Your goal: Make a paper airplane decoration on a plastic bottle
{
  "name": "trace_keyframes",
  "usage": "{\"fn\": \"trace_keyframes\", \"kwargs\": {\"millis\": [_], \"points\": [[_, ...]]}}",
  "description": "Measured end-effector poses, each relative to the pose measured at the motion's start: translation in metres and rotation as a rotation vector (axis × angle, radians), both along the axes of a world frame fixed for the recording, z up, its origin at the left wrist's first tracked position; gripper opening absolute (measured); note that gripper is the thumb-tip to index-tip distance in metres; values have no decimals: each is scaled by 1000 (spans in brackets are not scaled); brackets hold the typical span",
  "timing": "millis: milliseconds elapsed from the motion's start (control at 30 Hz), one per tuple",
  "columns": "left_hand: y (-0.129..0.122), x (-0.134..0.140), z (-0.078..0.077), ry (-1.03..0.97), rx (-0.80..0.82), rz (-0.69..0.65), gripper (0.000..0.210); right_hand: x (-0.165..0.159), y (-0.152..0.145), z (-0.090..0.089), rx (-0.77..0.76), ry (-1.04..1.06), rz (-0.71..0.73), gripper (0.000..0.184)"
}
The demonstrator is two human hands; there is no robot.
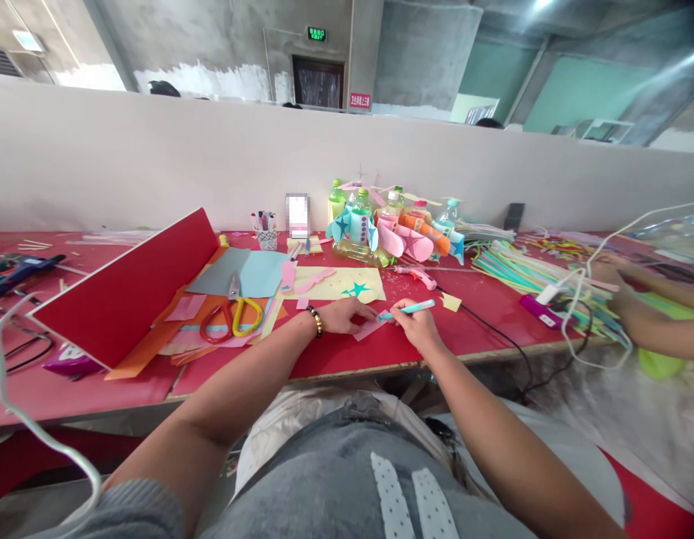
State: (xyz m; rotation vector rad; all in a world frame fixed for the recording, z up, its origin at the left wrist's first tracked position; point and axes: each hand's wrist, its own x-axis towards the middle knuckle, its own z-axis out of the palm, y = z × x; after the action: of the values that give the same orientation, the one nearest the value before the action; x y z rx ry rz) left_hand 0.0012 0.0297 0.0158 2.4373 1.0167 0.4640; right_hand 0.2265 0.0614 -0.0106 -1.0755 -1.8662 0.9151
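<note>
Both hands work near the front edge of the red table (318, 364): the right hand (418, 326) pinches a light-blue pen (421, 307), its tip at a small pink paper piece (367, 330), while the left hand (345, 316) rests with fingers loosely spread at the paper's left side. Neat marks call for left fingertips pressing the paper flat, clear of the pen's path, and light, even strokes. The pink glue gun (418, 277) lies just beyond, so the right hand needs care there.
</note>
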Motion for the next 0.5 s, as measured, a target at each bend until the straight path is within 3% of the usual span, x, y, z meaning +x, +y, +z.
{"fn": "trace_keyframes", "kwargs": {"millis": [500], "points": [[-1, -1, 0, 15, 11, 16, 48, -2, 0, 0, 22, -5, 35, 18]]}}
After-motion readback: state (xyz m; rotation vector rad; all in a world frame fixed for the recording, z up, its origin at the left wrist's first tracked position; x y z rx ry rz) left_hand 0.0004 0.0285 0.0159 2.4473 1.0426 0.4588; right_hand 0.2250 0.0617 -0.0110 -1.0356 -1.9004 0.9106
